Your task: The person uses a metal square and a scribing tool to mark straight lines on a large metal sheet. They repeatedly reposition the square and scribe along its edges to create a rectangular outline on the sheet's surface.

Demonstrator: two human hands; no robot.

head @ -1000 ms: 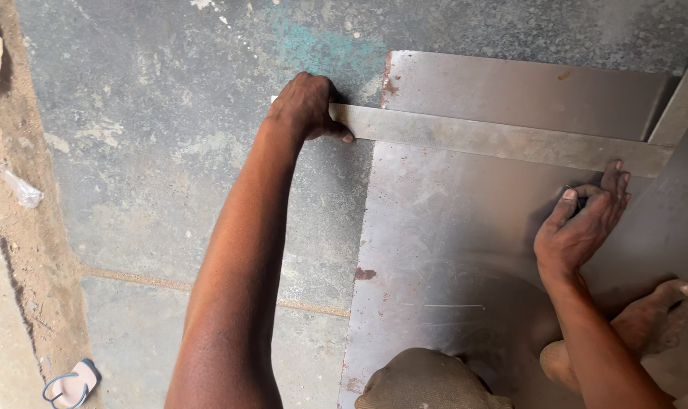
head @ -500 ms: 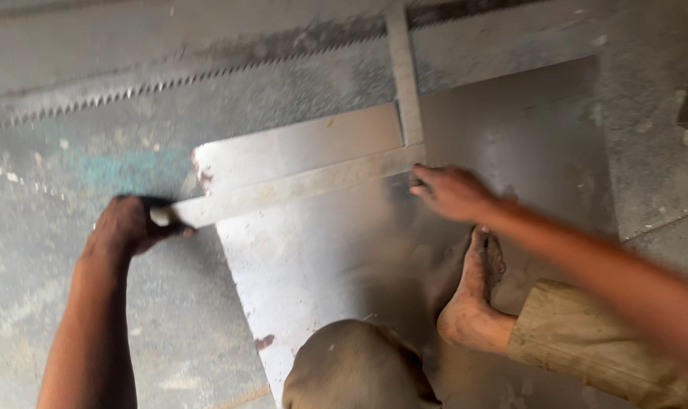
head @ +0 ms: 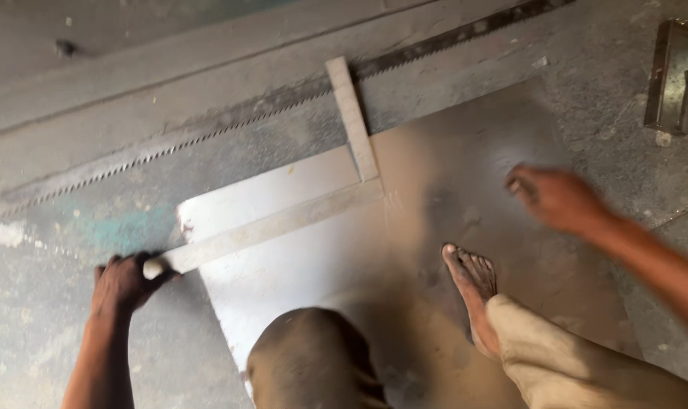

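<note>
On the grey concrete floor [head: 71,356] lies a large thin metal sheet [head: 298,265], dull grey with a brownish dusty part toward the right. Across the sheet rests a metal square [head: 283,221]: its long arm runs slanted from lower left to upper right, and its shorter arm goes upward past the top edge of the sheet. The left hand [head: 124,282] is closed around the lower left end of the long arm, at the left edge of the sheet, with the fingers curled over it. The right hand [head: 554,198] is in the air above the right part of the sheet, well apart from the square; it is blurred, the fingers look loosely bent, and I cannot tell if it holds anything. A bare foot [head: 472,291] stands on the sheet, and a bent knee [head: 306,360] is over its lower edge. Behind the sheet a long saw blade [head: 230,125] with small teeth lies slanted on the floor. A small metal block [head: 673,76] lies near the upper right corner.
</note>
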